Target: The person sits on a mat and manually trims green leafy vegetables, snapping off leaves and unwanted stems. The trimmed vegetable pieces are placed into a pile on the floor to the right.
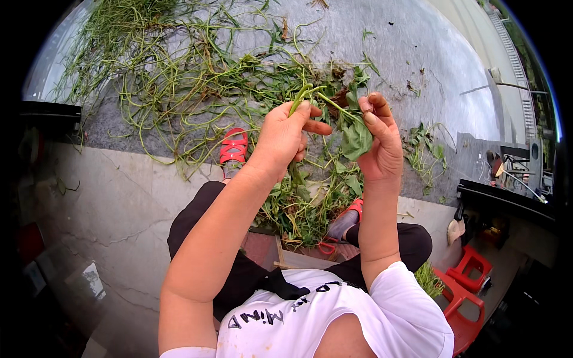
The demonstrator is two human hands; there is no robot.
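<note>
My left hand [285, 134] is closed on a few green vine stems [303, 94], pinched between thumb and forefinger, with the other fingers loosely bent. One stalk reaches from there toward a broad green leaf [357, 138]. Against that leaf, my right hand [382, 140] has its thumb and fingertips pressed together in a pinch. Whatever lies between those fingertips is too small to make out. Below both hands, a heap of leafy vines [310, 206] lies between my feet, partly hidden by my left hand and forearm.
Long trimmed vines [173, 89] spread over the grey ground ahead and to the left. A small leafy clump [425, 149] lies to the right. Red sandals [233, 146] are on my feet. By the heap's near edge sits a red loop-shaped handle [326, 247]. Red plastic stools [468, 268] stand at right.
</note>
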